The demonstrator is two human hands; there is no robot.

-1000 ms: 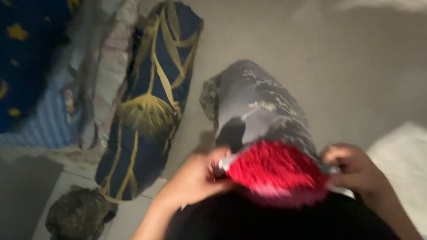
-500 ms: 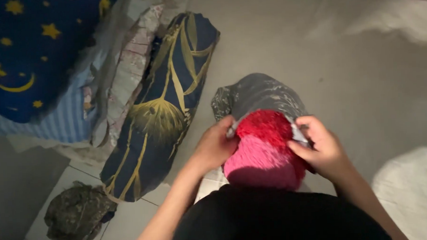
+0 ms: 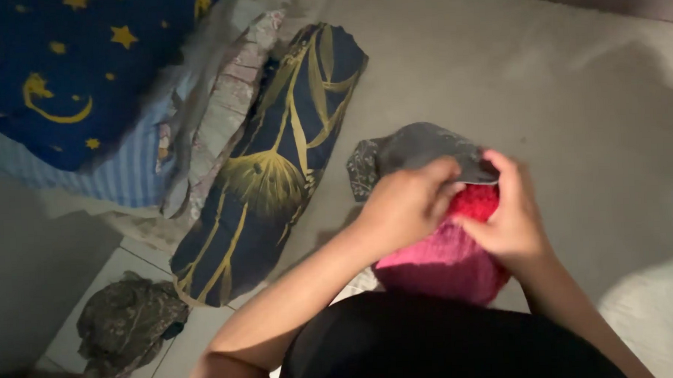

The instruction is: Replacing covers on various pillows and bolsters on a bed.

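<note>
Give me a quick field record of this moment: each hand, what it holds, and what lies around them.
left hand: gripping the edge of the grey patterned cover over the pink fuzzy cushion
right hand: on the cushion's right side, thumb pinching the cover's edge
cover state: bunched at the cushion's far end; most of the cushion is bare
left of the hands: navy bolster with gold leaf print
far left: blue star-and-moon bedding
lower left: crumpled dark cloth on tiled floor
surface: beige sheet

Right of and beyond the pink pillow [image 3: 447,260], the grey mattress [image 3: 572,114] lies open. Left of it, a leaf-patterned bolster [image 3: 269,169] blocks passage, piled bedding [image 3: 87,93] behind that.
</note>
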